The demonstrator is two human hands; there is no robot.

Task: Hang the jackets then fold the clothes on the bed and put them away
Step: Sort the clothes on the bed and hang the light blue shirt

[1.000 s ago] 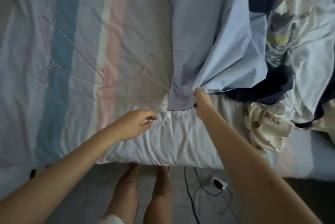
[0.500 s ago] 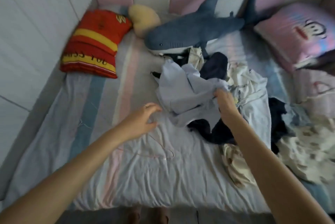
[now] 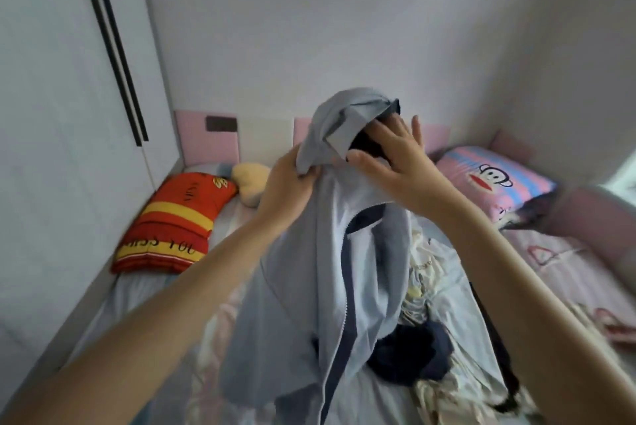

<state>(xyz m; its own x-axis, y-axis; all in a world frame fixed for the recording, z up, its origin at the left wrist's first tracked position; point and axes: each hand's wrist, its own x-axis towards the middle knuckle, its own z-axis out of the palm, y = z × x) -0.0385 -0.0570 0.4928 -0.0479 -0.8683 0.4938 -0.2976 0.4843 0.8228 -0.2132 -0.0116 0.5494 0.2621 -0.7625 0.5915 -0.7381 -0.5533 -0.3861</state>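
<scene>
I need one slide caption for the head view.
Left hand grips a light blue jacket above the bed; right hand touches its top.

Pale blue zip-front cloth jacket (image 3: 303, 270), bunched in fingers of the left hand (image 3: 285, 192), is thin, smooth, faintly sheeny (navy trim (image 3: 346, 287) matt); pale striped cloth bedsheet (image 3: 113, 297) below them looks matt

1. One head-worn wide-angle view stands at the near end of the pastel striped bed (image 3: 113, 304).
2. It faces forward, towards the plain white wall (image 3: 344, 29).
3. Close range: the pale blue zip jacket (image 3: 303, 287) hangs apparently within arm's reach; the frame edges blur.
</scene>
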